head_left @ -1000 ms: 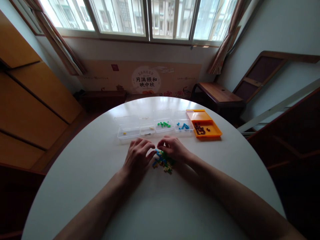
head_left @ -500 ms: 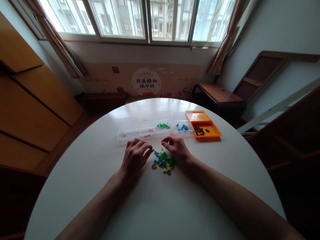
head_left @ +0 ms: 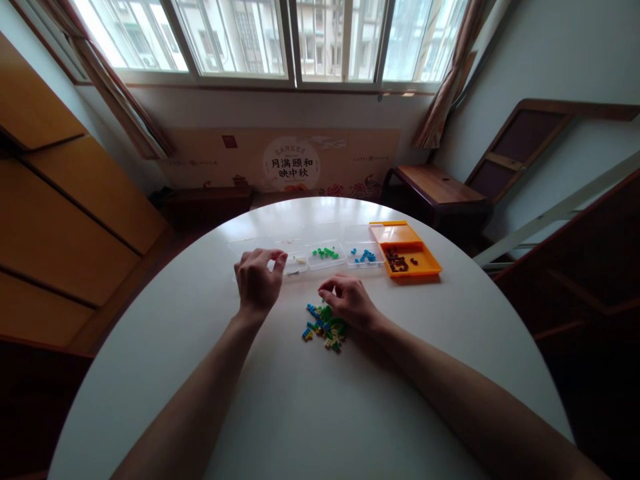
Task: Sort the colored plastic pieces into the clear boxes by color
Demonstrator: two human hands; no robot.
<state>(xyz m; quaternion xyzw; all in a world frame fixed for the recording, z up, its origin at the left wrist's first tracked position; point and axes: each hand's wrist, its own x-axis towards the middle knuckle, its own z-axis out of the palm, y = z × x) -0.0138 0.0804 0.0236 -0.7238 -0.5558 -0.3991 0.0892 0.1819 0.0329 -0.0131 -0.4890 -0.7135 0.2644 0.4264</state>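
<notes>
On white table [head_left: 210, 373]: few beads already in clear boxes [head_left: 325, 254], orange tray [head_left: 423, 267]; mixed pile [head_left: 324, 327] remains (most unsorted). Left hand [head_left: 257, 283] pinched above leftmost box, contents unclear; right hand [head_left: 350, 301] fingertips together at pile.

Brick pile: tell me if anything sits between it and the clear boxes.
Nothing visible does. Bare table lies between the brick pile and the clear boxes. The right hand rests at the pile's far edge; the left hand hovers over the leftmost box.
</notes>
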